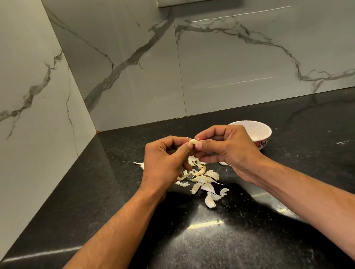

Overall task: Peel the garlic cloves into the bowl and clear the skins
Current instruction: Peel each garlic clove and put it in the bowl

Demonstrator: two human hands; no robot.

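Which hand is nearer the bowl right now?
Right. The right hand is just in front of the bowl, overlapping its near-left rim in view. The left hand is farther left, with the garlic clove pinched between both hands.

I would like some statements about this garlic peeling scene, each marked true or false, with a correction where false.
1. Both hands hold one garlic clove between them. True.
2. The bowl stands left of the left hand. False: it stands beyond the right hand, on the right.
3. Garlic skins and cloves lie on the dark countertop below the hands. True.
4. The skins are piled inside the bowl. False: the part of its inside that shows looks bare.
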